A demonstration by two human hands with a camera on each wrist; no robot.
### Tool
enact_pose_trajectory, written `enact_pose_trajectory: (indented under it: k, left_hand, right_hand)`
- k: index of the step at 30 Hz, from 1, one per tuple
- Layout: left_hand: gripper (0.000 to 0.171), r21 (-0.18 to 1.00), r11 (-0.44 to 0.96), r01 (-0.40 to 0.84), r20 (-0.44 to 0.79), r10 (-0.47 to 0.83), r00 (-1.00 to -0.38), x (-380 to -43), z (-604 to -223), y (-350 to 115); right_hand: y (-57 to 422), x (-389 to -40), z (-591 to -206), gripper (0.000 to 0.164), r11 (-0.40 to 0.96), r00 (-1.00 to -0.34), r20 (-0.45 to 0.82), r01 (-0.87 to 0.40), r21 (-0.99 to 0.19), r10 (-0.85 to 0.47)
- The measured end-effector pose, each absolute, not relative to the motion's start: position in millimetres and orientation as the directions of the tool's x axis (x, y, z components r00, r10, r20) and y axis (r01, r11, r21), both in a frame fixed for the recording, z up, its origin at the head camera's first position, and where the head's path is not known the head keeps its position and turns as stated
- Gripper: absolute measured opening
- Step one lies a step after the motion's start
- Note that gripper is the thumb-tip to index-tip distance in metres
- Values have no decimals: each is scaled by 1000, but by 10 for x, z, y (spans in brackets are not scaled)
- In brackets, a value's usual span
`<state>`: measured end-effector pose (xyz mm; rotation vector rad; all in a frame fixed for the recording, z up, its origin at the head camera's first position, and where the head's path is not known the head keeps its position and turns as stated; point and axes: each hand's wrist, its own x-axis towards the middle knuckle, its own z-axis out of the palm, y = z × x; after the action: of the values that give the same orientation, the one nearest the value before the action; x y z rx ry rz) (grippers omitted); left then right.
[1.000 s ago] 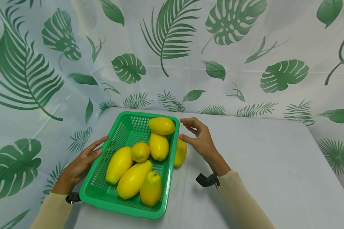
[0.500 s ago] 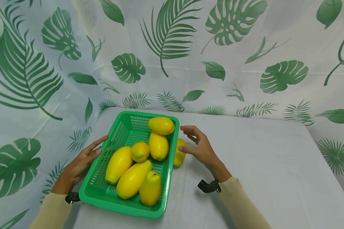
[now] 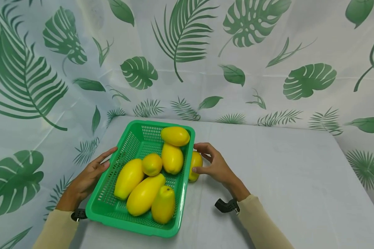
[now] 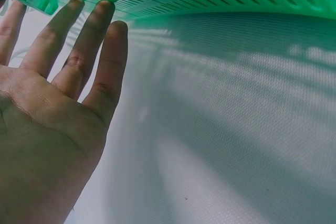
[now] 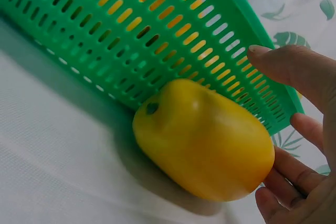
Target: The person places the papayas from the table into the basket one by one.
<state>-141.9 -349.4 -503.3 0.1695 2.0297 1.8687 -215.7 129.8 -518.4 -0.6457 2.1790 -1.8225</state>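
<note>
A green plastic basket (image 3: 137, 230) with slotted walls holds several yellow papayas (image 3: 144, 195). My left hand (image 3: 85, 180) lies along its left side, fingers extended. In the left wrist view the fingertips (image 4: 107, 8) reach the slotted wall from below, and the palm holds nothing. Outside the right wall, one more papaya (image 5: 205, 140) rests on the table close against the basket. My right hand (image 3: 215, 164) is at this papaya, thumb and fingers spread and slightly bent. In the right wrist view its lower fingers are at the fruit's end, while the thumb points at the basket wall.
A white cloth (image 3: 283, 180) covers the table, which stretches to the right of the basket. Behind and to the left hangs a white curtain (image 3: 199, 86) printed with green leaves. Black wrist mounts (image 3: 226, 205) sit at both cuffs.
My right hand has come down and nearer along the basket's right edge, from beyond the loose papaya to right beside it. The left hand, basket and fruit stay put.
</note>
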Motion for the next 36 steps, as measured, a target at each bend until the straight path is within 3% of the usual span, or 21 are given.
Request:
enact_pose_trajectory:
  k: [20, 36]
  left_hand:
    - [56, 984, 79, -162, -179, 348, -920, -1422, -5048, -3516]
    - [56, 983, 89, -160, -181, 342, -922, -1430, -5052, -3509]
  right_hand:
    - [1194, -2141, -5466, 78, 115, -837, 98, -188, -975, -539]
    - [1320, -2149, -5387, 74, 127, -905, 52, -116, -985, -423]
